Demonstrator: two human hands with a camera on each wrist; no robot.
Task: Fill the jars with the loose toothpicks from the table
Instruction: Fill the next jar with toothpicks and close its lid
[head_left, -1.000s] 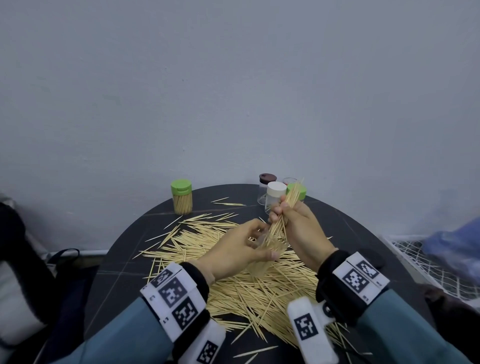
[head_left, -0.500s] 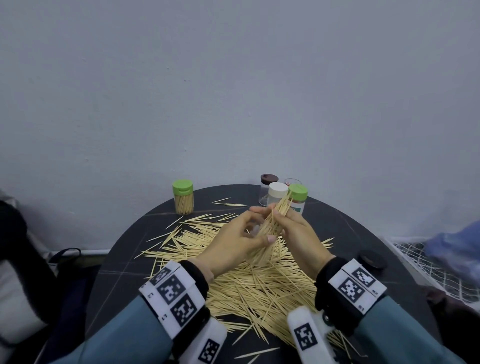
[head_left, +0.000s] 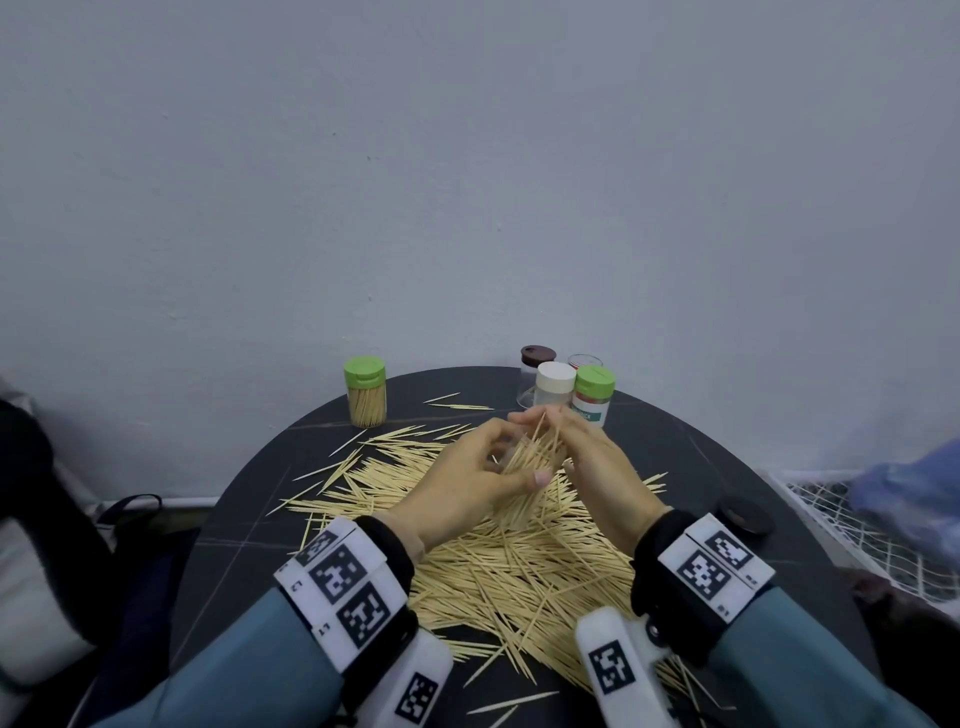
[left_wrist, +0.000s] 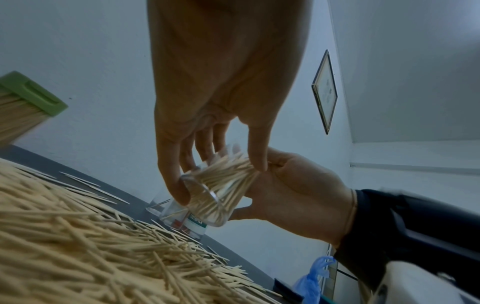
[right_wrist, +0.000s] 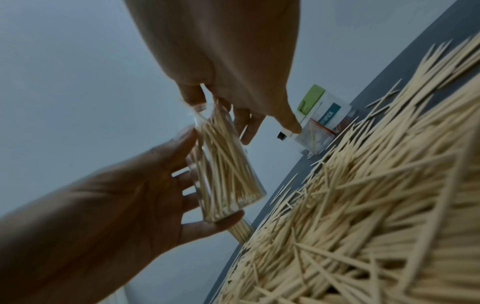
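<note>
My left hand (head_left: 462, 483) grips a clear lidless jar (right_wrist: 226, 174), tilted and held above the table. It is packed with toothpicks (left_wrist: 223, 179). My right hand (head_left: 587, 457) is at the jar's mouth, its fingertips pinching the toothpick ends that stick out (head_left: 537, 426). In the head view the jar's body is mostly hidden between the two hands. A large pile of loose toothpicks (head_left: 519, 561) covers the middle of the dark round table (head_left: 249, 545), under and in front of both hands.
A full green-lidded jar (head_left: 365, 395) stands at the back left. Behind my hands stand a white-lidded jar (head_left: 555, 384), a labelled green-lidded one (head_left: 594, 395) and a brown-lidded one (head_left: 537, 358). A black lid (head_left: 743, 514) lies at the table's right edge, a wire rack (head_left: 831, 519) beyond.
My right hand has come down with the bundle of toothpicks, which has slid into the jar; only short ends stick out now. Both hands have drifted slightly toward the back jars.
</note>
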